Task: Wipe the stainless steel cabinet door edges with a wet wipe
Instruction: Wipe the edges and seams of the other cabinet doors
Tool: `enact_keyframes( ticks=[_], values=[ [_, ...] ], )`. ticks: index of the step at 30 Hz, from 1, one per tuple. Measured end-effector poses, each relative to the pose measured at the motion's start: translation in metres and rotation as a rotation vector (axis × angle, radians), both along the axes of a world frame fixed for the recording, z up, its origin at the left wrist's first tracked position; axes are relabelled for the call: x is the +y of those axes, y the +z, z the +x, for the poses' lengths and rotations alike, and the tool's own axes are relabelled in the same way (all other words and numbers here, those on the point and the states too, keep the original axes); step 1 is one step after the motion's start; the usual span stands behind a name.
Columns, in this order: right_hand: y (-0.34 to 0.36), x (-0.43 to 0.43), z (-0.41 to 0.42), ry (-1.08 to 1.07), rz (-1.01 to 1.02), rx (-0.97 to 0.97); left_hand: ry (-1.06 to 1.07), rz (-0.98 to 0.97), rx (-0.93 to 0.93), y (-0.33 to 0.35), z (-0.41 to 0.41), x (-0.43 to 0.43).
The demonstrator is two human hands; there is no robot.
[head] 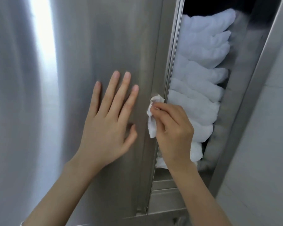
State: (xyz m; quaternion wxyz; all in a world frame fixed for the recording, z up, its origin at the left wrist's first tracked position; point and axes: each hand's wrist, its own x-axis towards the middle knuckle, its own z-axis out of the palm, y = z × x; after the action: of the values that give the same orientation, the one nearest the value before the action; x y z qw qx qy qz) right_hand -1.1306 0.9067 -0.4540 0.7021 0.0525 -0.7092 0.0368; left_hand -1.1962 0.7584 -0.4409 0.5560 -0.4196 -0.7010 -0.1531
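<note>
A brushed stainless steel cabinet door fills the left and centre of the head view. Its right edge runs down from the top, slanting slightly left. My left hand lies flat on the door face with fingers straight and spread. My right hand pinches a crumpled white wet wipe and holds its top against the door edge, about halfway down the door.
The cabinet stands open to the right of the door edge. Inside, a stack of folded white towels fills the opening. A steel frame borders the right side, with a pale wall beyond. A steel ledge runs below.
</note>
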Motion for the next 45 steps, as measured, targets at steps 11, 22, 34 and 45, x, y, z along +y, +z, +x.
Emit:
enact_keyframes(
  ticks=[11, 22, 34, 45],
  values=[
    [-0.044, 0.002, 0.016, -0.040, 0.121, -0.186, -0.039, -0.043, 0.014, -0.021, -0.002, -0.002],
    [-0.133, -0.001, 0.032, -0.028, 0.107, -0.375, -0.066, -0.232, 0.038, -0.075, -0.012, -0.029],
    [-0.107, -0.009, 0.022, -0.032, -0.048, -0.243, 0.029, -0.300, 0.113, -0.079, -0.019, -0.027],
    [-0.235, -0.010, 0.053, -0.021, 0.078, -0.808, 0.038, -0.306, 0.122, -0.080, -0.023, -0.027]
  ],
)
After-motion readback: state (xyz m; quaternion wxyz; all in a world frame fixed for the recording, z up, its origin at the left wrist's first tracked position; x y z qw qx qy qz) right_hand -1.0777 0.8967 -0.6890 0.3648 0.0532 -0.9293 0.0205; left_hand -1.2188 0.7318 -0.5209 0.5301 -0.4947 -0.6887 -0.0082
